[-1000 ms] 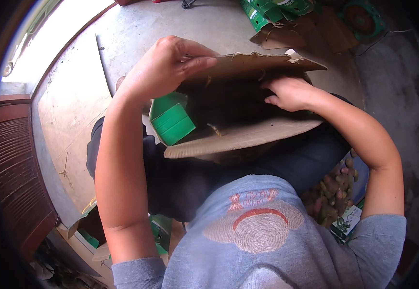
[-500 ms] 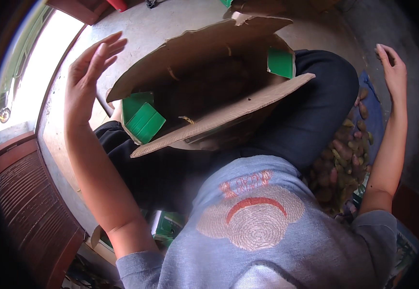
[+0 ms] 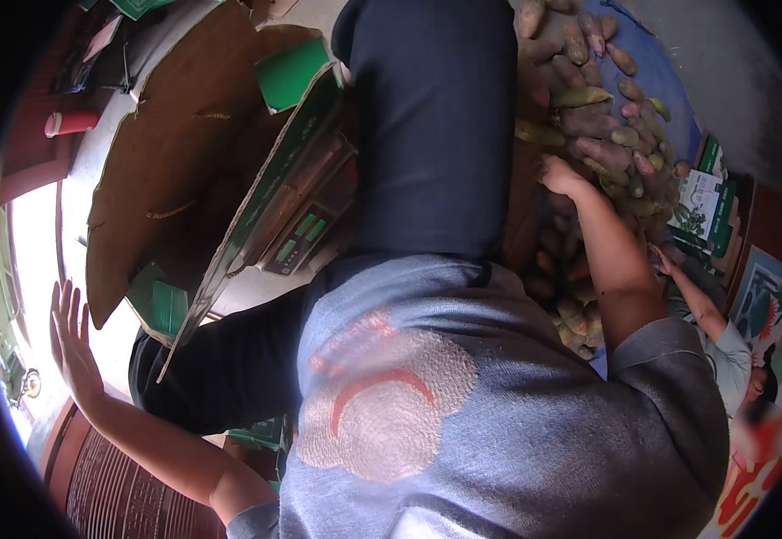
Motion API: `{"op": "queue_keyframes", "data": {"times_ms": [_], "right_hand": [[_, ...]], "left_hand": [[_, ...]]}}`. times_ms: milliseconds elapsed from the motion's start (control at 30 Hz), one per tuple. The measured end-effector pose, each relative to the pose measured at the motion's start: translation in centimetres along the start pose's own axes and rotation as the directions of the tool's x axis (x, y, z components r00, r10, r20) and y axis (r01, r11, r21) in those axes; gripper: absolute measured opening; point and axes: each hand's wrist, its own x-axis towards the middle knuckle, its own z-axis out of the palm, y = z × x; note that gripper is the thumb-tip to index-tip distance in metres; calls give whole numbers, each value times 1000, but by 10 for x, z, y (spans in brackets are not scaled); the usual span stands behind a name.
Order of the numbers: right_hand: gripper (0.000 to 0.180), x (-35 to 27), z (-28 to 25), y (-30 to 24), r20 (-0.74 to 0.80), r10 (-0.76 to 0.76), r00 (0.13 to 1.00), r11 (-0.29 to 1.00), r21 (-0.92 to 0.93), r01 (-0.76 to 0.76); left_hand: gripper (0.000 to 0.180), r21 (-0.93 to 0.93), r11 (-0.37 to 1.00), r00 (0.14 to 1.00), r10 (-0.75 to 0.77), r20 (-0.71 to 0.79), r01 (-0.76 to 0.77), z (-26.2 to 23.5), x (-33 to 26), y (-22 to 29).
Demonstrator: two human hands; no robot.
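Note:
An open cardboard box (image 3: 117,216) with green-printed flaps stands at the left between my legs, tilted in view. Its inside is dark and I cannot make out what lies in it. Beside its left edge my left hand (image 3: 75,346) is raised, fingers stretched and apart, holding nothing. Across my knee, my right hand (image 3: 563,177) reaches to the near edge of a heap of sweet potatoes (image 3: 602,153), pinkish, brown and yellow-green. Its fingers are curled; what they hold, if anything, is hidden. The heap lies on a blue sheet (image 3: 674,85).
A scale (image 3: 296,238) with green displays stands next to the box. On the right are green-and-white cartons (image 3: 705,202) and another person's hand (image 3: 665,260) near the heap. A red cylinder (image 3: 72,123) is at the far left, a brown slatted wooden panel (image 3: 126,476) lower left.
My view has turned right, bringing the heap and another person into view. My right hand has come down from the air to the heap's edge. My left hand stays raised and empty.

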Motion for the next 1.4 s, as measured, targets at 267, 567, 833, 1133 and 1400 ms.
{"op": "queue_keyframes", "data": {"times_ms": [267,567,833,1133,1400], "right_hand": [[42,65,68,33,-62,-8,998,986,-165,-3],[68,156,25,-4,-329,-69,942,997,-64,50],[68,155,49,-3,-309,-147,939,931,-364,26],[39,128,63,27,-328,-269,906,860,-506,72],[28,54,114,-37,-165,-856,489,504,-474,722]], "left_hand": [[52,150,944,946,-263,-191,293,-27,-42,-34],[45,-101,910,832,-410,-373,403,-58,-56,-100],[36,-208,901,795,-434,-423,381,-76,-58,-119],[38,-213,888,780,-459,-426,407,-61,-44,-122],[41,-228,900,797,-435,-419,371,-75,-59,-113]]}}
